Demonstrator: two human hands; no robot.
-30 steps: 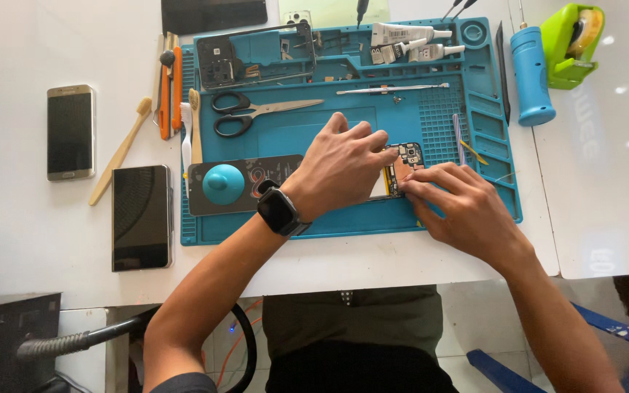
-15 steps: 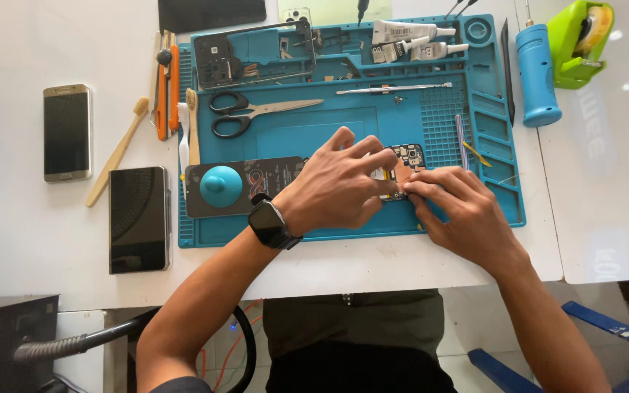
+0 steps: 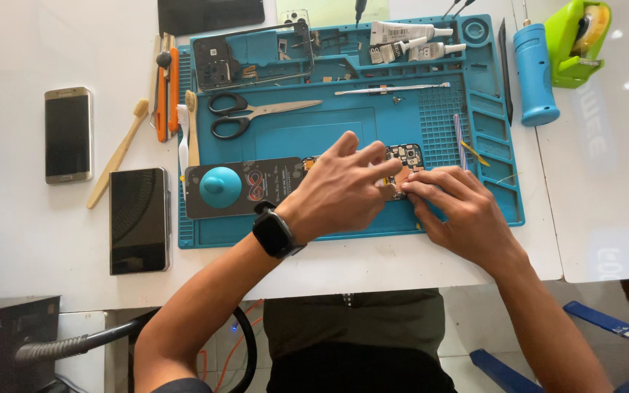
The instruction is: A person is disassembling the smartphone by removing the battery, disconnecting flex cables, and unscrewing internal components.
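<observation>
White table point(image 3: 23, 233) carrying a blue mat point(image 3: 329, 138). At left, two phones point(image 3: 67, 135) off the mat; scissors point(image 3: 256, 115) upon it. Left hand point(image 3: 343, 189), fingers curled, presses the circuit board point(image 3: 405, 156) at mat centre. Right hand point(image 3: 460, 211), fingertips pinched together, touches the board's edge; whether it grips cannot be told.

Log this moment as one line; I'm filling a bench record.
left hand: on opened phone | right hand: fingertips at phone edge | blue mat: scissors, suction cup
</observation>
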